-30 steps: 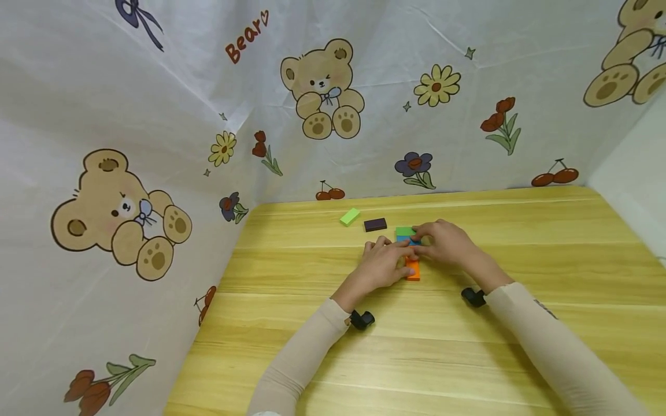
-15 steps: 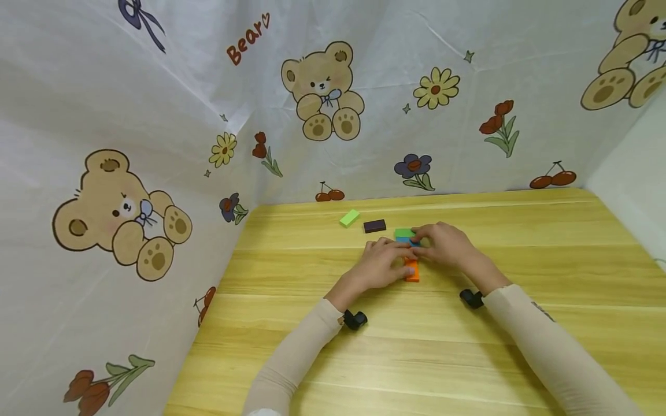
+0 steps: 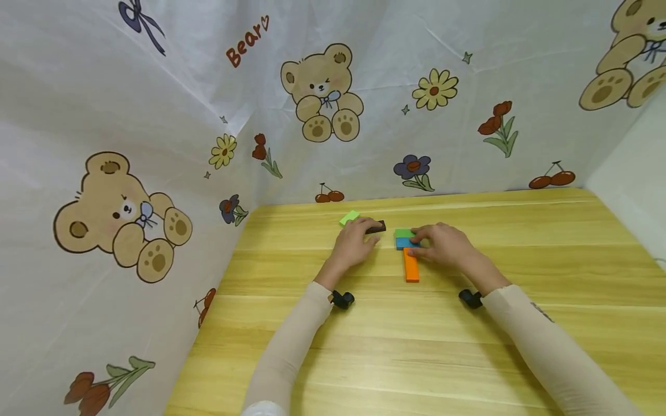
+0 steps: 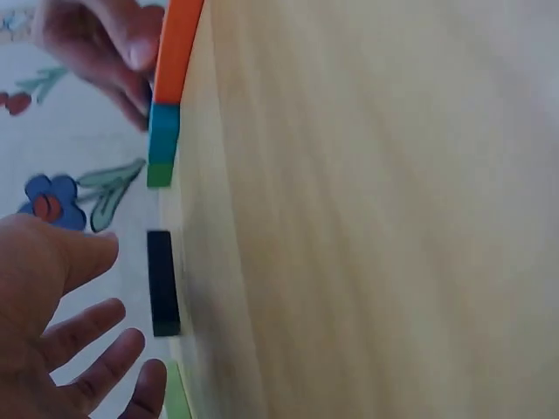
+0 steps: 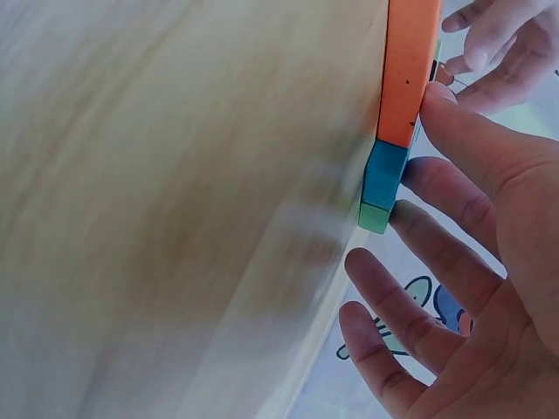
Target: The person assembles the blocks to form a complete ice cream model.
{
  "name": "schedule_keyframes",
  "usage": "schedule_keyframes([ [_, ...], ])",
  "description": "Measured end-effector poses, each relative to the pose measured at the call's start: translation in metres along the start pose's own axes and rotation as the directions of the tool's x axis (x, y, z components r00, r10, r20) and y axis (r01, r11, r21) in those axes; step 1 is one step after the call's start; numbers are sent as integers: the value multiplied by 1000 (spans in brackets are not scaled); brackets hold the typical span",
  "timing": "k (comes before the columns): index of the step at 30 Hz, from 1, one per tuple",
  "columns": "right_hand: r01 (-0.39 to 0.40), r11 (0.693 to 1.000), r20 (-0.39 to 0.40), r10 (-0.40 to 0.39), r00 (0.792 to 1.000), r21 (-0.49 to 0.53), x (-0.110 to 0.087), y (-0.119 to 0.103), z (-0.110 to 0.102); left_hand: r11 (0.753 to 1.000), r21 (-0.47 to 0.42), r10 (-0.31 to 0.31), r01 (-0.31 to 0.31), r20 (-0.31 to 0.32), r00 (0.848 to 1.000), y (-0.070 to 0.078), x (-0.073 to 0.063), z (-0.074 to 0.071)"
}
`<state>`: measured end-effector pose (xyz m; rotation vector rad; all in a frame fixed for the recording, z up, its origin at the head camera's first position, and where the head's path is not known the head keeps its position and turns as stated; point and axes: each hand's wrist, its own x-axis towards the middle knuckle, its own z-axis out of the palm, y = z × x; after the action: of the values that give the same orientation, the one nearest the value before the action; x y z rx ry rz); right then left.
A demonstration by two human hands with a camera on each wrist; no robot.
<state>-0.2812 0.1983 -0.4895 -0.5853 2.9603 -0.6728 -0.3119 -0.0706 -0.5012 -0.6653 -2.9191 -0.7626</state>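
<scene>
On the wooden table, an orange block (image 3: 411,270) lies lengthwise with its far end against a blue block (image 3: 404,244). A green block (image 3: 403,233) sits directly behind the blue one. My right hand (image 3: 446,249) rests on their right side; its thumb touches the orange block, other fingertips reach the blue and green blocks. To the left, my left hand (image 3: 352,247) hovers over a dark block (image 3: 380,226), partly hiding it. In the left wrist view its fingers are spread beside the dark block (image 4: 162,284), with no clear contact.
A light green block (image 3: 348,218) lies just behind the left hand. Behind the table hangs a white cloth (image 3: 380,156) printed with bears and flowers, which also runs along the left side. A small black device (image 3: 343,300) is on the left wrist.
My left hand has left the orange and blue blocks and moved left and away to the dark block. The orange block is now uncovered. My right hand stays in place.
</scene>
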Motion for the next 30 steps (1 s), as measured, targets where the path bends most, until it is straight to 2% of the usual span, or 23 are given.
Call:
schedule_keyframes([
  [3,0,1000,4,0,1000,0,-1,-1,0,999,-17,-43,42,-43,998,-11,8,-2],
  [6,2,1000,-1,-2,1000,-11,-3,-2,0,998,0,-63,63,-39,997,-16,14,-5],
  [9,1,1000,-8,-1,1000,-23,-3,-3,0,997,35,-66,67,-20,998,-17,18,-8],
  [13,-4,1000,-7,4,1000,-17,-2,-2,1,991,72,-111,114,-33,993,-16,21,-6],
  [17,-17,1000,1,17,1000,-10,-2,-1,1,985,72,-150,154,-48,987,-17,23,-4],
  [24,-19,1000,3,19,1000,-17,-3,0,2,986,48,-159,162,-64,985,-18,23,-4],
  [30,-18,1000,1,18,1000,0,-3,-1,3,982,39,-183,185,-43,982,-15,29,-2],
])
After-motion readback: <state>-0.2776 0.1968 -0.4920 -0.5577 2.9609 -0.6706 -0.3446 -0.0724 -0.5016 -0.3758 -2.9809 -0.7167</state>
